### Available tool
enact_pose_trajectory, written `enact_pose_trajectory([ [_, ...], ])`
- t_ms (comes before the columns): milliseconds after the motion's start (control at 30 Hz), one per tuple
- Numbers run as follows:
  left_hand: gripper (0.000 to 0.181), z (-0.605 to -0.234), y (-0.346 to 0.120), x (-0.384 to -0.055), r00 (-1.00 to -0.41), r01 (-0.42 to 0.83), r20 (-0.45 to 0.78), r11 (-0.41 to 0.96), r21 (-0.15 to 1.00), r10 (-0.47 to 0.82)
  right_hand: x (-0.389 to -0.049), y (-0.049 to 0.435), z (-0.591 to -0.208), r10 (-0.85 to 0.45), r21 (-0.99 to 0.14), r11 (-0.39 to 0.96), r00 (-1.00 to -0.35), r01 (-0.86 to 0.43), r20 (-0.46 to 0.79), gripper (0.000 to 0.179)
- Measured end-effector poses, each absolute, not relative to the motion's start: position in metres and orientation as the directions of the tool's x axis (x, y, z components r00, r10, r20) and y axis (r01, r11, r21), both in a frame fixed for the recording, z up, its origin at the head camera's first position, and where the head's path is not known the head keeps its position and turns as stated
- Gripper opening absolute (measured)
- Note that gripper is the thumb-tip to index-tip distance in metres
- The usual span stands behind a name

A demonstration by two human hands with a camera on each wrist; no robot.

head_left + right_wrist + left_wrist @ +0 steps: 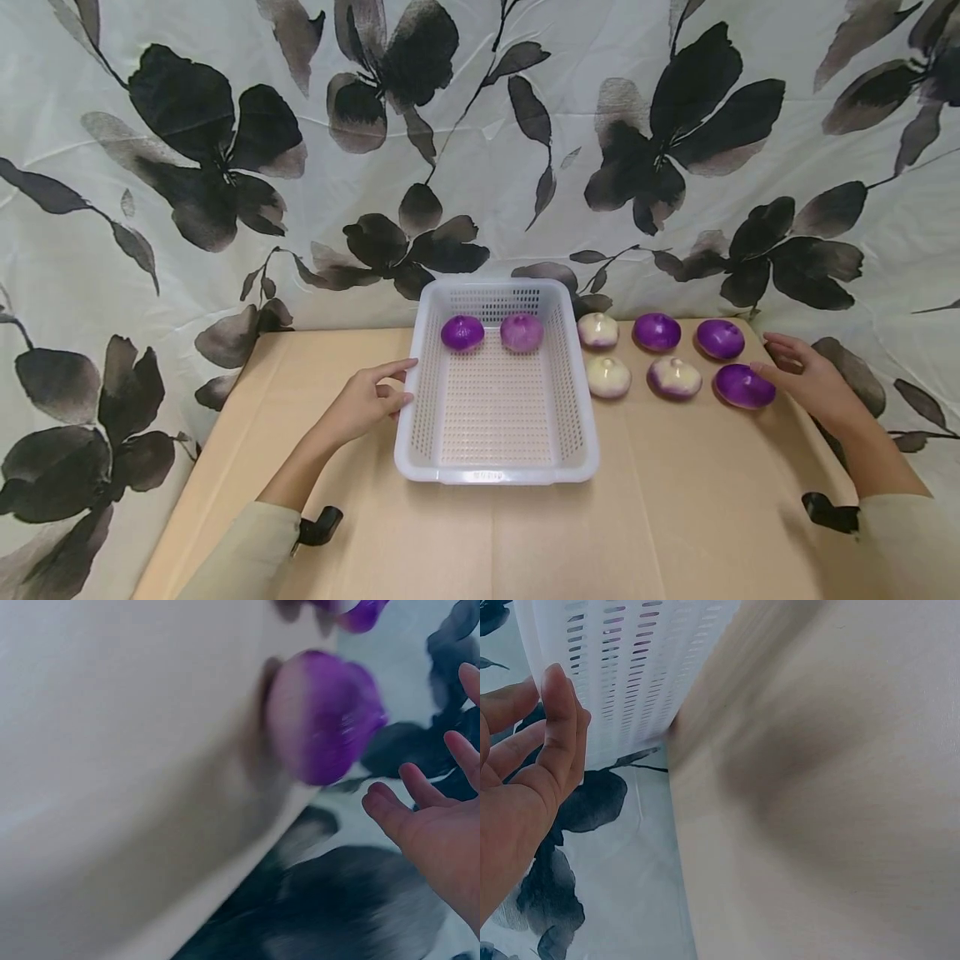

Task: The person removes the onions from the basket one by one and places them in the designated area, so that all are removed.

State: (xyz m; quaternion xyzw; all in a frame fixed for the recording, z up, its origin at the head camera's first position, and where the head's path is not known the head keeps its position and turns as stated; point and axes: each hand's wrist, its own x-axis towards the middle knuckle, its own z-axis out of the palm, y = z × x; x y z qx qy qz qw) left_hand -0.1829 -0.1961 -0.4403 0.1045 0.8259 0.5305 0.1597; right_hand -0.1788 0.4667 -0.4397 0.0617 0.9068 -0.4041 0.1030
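A white plastic basket (495,477) stands on the table, with two purple onions inside near its far end, one darker (462,332) and one paler (521,332). My left hand (369,404) touches its left side; in the left wrist view the fingertips (555,679) meet the perforated wall. To the right of the basket, several purple and whitish onions lie in two rows. Beside the nearest right-hand purple onion (744,386) is my right hand (817,385), its fingers spread. The right wrist view shows a gap between that onion (322,716) and the hand (442,825).
Among the loose onions are two whitish ones (597,330) (608,377) close to the basket, a white-and-purple one (674,377), and two purple ones (656,332) (720,338) at the back. A floral cloth (525,167) hangs behind the wooden table (525,542).
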Motion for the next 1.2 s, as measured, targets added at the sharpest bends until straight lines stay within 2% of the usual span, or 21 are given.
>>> enact_pose_trajectory([
  [167,0.059,-0.440,-0.196,-0.184,-0.925,-0.002,-0.157,0.407,0.913,0.347,-0.184,0.443,-0.419,-0.016,-0.734,0.667,-0.982,0.128,-0.186,0.082],
  [367,0.060,-0.440,-0.196,-0.184,-0.925,-0.009,-0.165,0.414,0.910,0.342,-0.196,0.402,-0.398,-0.121,-0.768,0.640,-0.984,0.023,-0.130,0.071],
  [500,0.060,-0.440,-0.196,-0.183,-0.929,-0.009,-0.165,0.423,0.906,0.333,-0.206,0.372,-0.391,-0.189,-0.779,0.626,-0.976,-0.034,-0.110,0.070],
  [833,0.059,-0.439,-0.196,-0.182,-0.928,-0.004,-0.162,0.426,0.905,0.334,-0.234,0.300,-0.385,-0.311,-0.881,0.473,-0.939,-0.019,-0.146,0.069],
  [1067,0.059,-0.438,-0.196,-0.183,-0.926,-0.005,-0.164,0.421,0.907,0.341,-0.262,0.258,-0.383,-0.393,-0.855,0.502,-0.915,-0.132,-0.089,0.066],
  [1200,0.060,-0.439,-0.196,-0.183,-0.925,-0.007,-0.162,0.409,0.913,0.345,-0.275,0.236,-0.383,-0.420,-0.843,0.521,-0.900,-0.135,-0.115,0.066],
])
